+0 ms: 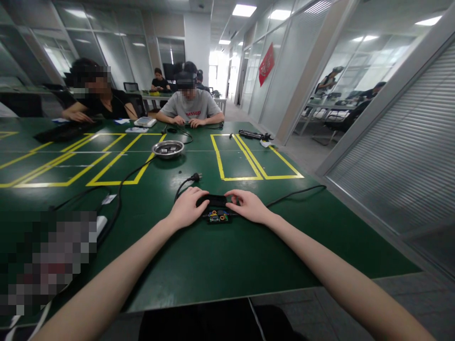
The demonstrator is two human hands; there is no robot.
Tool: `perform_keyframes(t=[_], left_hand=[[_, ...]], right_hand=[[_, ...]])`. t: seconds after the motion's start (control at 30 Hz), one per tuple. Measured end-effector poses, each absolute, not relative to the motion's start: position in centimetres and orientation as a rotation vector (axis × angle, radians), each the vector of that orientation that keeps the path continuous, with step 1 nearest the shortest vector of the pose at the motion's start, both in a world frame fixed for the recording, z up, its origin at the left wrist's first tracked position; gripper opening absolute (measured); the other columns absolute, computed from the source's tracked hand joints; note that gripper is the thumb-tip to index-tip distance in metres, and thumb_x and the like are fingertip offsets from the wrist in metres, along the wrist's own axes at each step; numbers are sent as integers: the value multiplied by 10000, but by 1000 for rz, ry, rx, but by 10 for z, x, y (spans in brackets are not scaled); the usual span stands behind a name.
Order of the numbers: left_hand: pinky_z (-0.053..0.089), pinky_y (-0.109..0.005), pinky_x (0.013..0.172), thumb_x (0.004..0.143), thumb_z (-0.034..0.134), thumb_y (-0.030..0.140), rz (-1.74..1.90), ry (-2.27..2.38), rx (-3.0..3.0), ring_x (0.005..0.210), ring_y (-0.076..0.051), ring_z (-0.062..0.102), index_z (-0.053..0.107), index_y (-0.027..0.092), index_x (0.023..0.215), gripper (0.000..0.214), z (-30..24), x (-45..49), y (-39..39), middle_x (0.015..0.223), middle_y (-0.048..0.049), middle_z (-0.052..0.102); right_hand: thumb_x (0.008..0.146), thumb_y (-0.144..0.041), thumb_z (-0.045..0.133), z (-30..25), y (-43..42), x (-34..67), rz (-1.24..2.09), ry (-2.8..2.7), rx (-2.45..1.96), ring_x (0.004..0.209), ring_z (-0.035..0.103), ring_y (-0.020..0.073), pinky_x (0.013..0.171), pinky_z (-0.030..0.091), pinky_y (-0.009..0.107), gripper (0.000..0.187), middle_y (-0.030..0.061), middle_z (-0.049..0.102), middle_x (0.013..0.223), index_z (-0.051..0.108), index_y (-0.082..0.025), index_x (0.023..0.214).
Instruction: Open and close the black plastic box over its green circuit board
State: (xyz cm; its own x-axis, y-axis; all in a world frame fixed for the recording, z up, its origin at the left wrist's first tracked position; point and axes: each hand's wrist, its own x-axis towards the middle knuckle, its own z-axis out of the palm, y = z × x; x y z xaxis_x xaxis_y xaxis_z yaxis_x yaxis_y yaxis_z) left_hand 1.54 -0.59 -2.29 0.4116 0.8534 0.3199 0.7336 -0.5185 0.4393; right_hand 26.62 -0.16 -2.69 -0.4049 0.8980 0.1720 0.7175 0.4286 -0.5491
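A small black power adapter box (215, 202) lies on the green table (220, 255) in front of me, with its circuit board (217, 217) showing at the near edge. My left hand (187, 206) grips the box's left end, fingers curled over it. My right hand (248, 205) holds the right end the same way. A black cable with a plug (195, 178) runs off to the left behind my left hand, and another cable (298, 192) trails to the right.
A metal bowl (168, 148) with small parts stands farther back. Yellow tape lines (245, 161) mark boxes on the table. Two people sit at the far side, their hands on the table. A white power strip (101, 222) lies at left. The table's edge drops to the floor at right.
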Motion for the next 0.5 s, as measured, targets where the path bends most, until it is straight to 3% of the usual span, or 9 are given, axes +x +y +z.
perform_keyframes(t=[0.2,0.4,0.5], left_hand=[[558,-335,795,873,668,306,880,1228,2228,859,-192,658,668,197,1237,380,-24,12,-6,982,-51,683],[605,-361,801,813,703,358,939,1089,1866,837,-190,709,704,149,1065,327,-20,10,-5,1034,-86,724],[607,-373,819,784,726,386,893,1070,1804,841,-207,724,717,140,1033,350,-15,8,-6,956,-80,755]], right_hand=[[873,-323,698,-27,-4,268,610,-2214,-1343,649,530,122,619,387,260,235,5,665,831,731,-175,1052],[801,-310,715,-30,-3,266,971,-1933,-1154,685,605,135,656,488,276,262,33,718,862,713,-152,1009],[748,-336,751,-31,-2,265,1131,-1793,-1090,750,663,165,707,537,298,295,41,725,837,708,-154,977]])
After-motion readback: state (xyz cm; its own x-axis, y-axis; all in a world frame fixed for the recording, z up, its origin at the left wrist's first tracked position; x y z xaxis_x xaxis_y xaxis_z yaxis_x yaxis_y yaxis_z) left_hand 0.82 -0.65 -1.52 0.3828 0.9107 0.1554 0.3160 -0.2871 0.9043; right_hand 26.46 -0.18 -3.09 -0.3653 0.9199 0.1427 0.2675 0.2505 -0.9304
